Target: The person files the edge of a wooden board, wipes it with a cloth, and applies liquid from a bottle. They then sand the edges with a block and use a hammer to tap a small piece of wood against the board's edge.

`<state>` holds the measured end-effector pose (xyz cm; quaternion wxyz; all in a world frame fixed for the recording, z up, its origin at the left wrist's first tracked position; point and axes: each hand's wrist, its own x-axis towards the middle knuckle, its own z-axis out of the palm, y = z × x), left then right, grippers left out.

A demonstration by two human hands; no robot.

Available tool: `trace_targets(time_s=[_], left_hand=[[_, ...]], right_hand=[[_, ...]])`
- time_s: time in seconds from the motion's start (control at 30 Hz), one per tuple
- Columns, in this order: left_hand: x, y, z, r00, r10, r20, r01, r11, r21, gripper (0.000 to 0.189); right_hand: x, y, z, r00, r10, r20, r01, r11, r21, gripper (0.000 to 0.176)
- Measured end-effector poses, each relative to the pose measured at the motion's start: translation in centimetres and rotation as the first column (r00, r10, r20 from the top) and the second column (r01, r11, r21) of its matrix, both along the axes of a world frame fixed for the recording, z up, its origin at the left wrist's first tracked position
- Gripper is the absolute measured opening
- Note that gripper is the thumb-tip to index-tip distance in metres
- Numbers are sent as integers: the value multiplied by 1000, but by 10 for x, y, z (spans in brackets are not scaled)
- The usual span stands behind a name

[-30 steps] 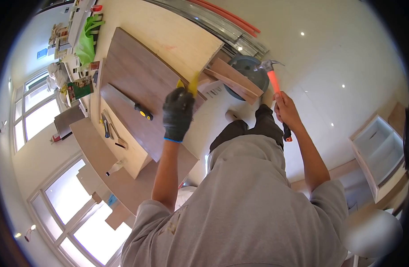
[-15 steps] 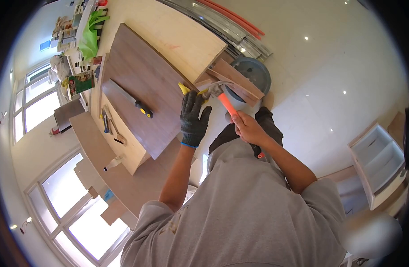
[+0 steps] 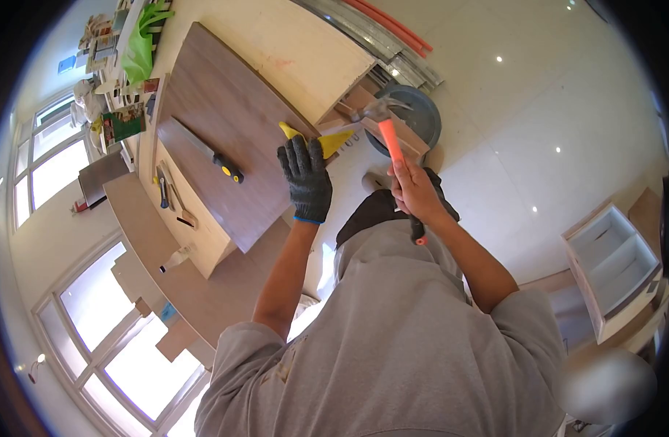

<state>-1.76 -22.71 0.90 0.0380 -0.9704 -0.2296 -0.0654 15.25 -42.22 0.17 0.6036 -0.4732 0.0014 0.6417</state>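
My left hand, in a dark knit glove with a blue cuff, is stretched out at the near edge of a brown wood-grain board. Its fingers lie over a creased yellow sheet that sticks out on both sides of them; the fingertips' contact is partly hidden. Bare and closed, my right hand grips a claw hammer by its orange and black handle. The hammer's metal head is raised, apart from the sheet and the board. On the board lies a handsaw with a black and yellow handle.
The board rests on a pale wooden surface. A utility knife and a brush-like tool lie at its left side. A grey round basin stands on the floor, wood pieces beside it. A drawer-like box is at right.
The hammer has lifted away from the yellow sheet, up and to the right. More of the sheet shows, spread beside my left fingers. The whole view has shifted slightly.
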Motion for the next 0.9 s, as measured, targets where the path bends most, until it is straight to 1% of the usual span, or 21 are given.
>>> trace_targets(time_s=[0.07, 0.1, 0.2, 0.3, 0.4, 0.43, 0.5, 0.53, 0.6, 0.7, 0.73, 0.77, 0.8, 0.83, 0.9], left_hand=[[-3, 0, -3, 999, 16, -29, -16, 1000, 20, 71], [-2, 0, -3, 999, 21, -43, -20, 999, 32, 70], [-1, 0, -3, 1000, -13, 14, 12, 997, 77, 56], [1, -4, -4, 998, -13, 54, 8, 996, 93, 57], [-5, 0, -7, 999, 15, -45, -11, 996, 91, 57], [-4, -1, -7, 1000, 9, -23, -8, 997, 79, 57], [-3, -3, -4, 1000, 12, 24, -13, 998, 61, 57], [-6, -3, -4, 1000, 18, 0, -18, 997, 73, 57], [-9, -1, -5, 999, 12, -48, -8, 996, 91, 57], [-5, -2, -9, 998, -16, 68, 11, 997, 82, 57], [-6, -2, -8, 999, -4, 33, 1, 996, 92, 57], [-8, -1, -7, 1000, 3, -5, -2, 995, 101, 56], [-9, 1, -6, 999, 0, -45, 5, 994, 108, 56], [-9, 0, -6, 999, 1, -37, 3, 995, 98, 56], [-9, -1, -6, 1000, 15, -10, -14, 997, 78, 56]], right_hand=[[-21, 0, -15, 973, 121, 196, -137, 988, 70, 36], [-24, 3, -12, 940, 170, 295, -206, 974, 95, 35], [-12, -1, -3, 990, 139, 33, -141, 989, 42, 34], [-31, 6, -7, 998, -2, -62, 5, 999, 54, 37], [-24, 2, -9, 967, 189, 169, -205, 975, 81, 37], [-23, 4, -6, 991, 80, 106, -88, 993, 73, 37], [-21, 9, -1, 991, -132, -15, 133, 990, 42, 37], [-25, 7, -4, 998, -10, 66, 6, 998, 60, 37], [-31, 2, -6, 951, 211, 227, -230, 971, 60, 37], [-17, -3, 5, 997, 71, -14, -70, 997, 11, 37], [-23, -3, -5, 981, 85, 175, -103, 991, 91, 37], [-37, -6, -21, 932, 77, 354, -143, 976, 164, 37], [-37, -6, -15, 922, 84, 378, -153, 976, 157, 37], [-38, -5, -10, 911, 90, 402, -162, 975, 149, 37], [-27, -7, 7, 976, 158, 148, -158, 987, -12, 38]])
